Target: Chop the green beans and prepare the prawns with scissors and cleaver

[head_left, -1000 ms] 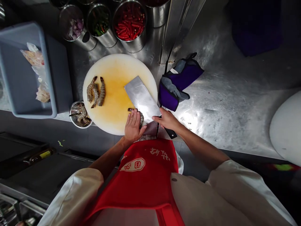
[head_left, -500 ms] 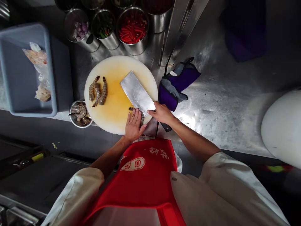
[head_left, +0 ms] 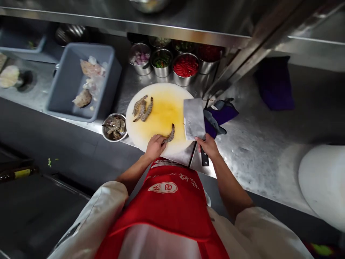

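My left hand (head_left: 155, 146) is closed on one end of a shrimp (head_left: 170, 135) at the near edge of the round white cutting board (head_left: 137, 138). The shrimp's dark tail points away from me. In my right hand (head_left: 209, 145) is a cleaver (head_left: 193, 118), gripped where the blade meets the black handle. Its broad blade lies over the board's right edge, apart from the shrimp. Several more shrimp (head_left: 143, 109) rest together on the board's left side. A small metal bowl (head_left: 104, 133) with shrimp in it stands just left of the board.
A grey plastic bin (head_left: 54, 94) holding bagged food stands at the left. Metal pots of shallots (head_left: 140, 58), green chillies (head_left: 161, 63) and red chillies (head_left: 185, 67) line the back beneath a steel shelf (head_left: 161, 28). A purple cloth item (head_left: 225, 114) lies right of the board.
My right hand has drawn the cleaver rightward off the shrimp and turned its blade more upright. My left hand has gone from lying flat over the shrimp to gripping its end. The view has shifted.
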Motion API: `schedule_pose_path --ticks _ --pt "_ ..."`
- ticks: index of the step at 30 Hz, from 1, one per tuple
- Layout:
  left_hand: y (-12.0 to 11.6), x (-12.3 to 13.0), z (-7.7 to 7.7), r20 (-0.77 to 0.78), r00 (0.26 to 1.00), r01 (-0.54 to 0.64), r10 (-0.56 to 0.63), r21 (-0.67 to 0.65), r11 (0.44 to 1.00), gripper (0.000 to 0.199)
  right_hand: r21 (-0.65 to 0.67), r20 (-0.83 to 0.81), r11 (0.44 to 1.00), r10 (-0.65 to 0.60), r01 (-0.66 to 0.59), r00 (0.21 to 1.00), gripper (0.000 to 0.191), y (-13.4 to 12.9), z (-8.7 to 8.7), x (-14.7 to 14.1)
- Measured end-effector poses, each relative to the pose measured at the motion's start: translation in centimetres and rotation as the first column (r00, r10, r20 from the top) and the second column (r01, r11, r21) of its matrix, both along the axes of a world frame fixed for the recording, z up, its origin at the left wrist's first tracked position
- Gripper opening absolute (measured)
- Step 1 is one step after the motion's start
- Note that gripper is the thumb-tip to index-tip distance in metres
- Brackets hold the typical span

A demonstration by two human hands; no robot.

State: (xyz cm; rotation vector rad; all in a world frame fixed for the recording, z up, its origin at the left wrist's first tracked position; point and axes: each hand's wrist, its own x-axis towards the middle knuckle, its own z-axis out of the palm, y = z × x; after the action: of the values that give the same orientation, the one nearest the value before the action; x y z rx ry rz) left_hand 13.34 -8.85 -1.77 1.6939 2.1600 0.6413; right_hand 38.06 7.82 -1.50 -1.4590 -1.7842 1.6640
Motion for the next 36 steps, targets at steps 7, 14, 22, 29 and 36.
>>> schedule_pose_path --ticks 7,14,22,29,36 --pt "-9.6 -15.8 1.2 0.437 0.734 -0.588 0.519 0.027 0.808 0.038 -0.091 -0.073 0.988 -0.131 0.124 0.989 0.051 -4.2 -2.5 0.5" --pt "-9.3 -23.0 -0.8 0.078 0.785 -0.619 0.615 0.036 0.785 0.029 -0.155 -0.074 0.934 -0.335 0.32 0.939 0.054 -7.3 -2.3 -1.1" --pt "5.2 -14.3 2.2 -0.141 0.989 -0.043 0.05 0.048 0.998 0.03 -0.215 -0.114 0.846 -0.518 0.489 0.847 0.054 -9.6 -2.8 -3.0" --pt "9.7 -7.0 2.0 -0.088 0.962 0.256 -0.257 -0.022 0.966 0.039 -0.205 -0.137 0.817 -0.569 0.539 0.811 0.054 -11.8 -3.5 -2.6" --pt "13.0 -6.3 3.0 -0.222 0.751 0.613 -0.622 -0.118 0.781 0.084 -0.133 -0.156 0.873 -0.485 0.468 0.86 0.044 -11.8 -4.0 -1.8"
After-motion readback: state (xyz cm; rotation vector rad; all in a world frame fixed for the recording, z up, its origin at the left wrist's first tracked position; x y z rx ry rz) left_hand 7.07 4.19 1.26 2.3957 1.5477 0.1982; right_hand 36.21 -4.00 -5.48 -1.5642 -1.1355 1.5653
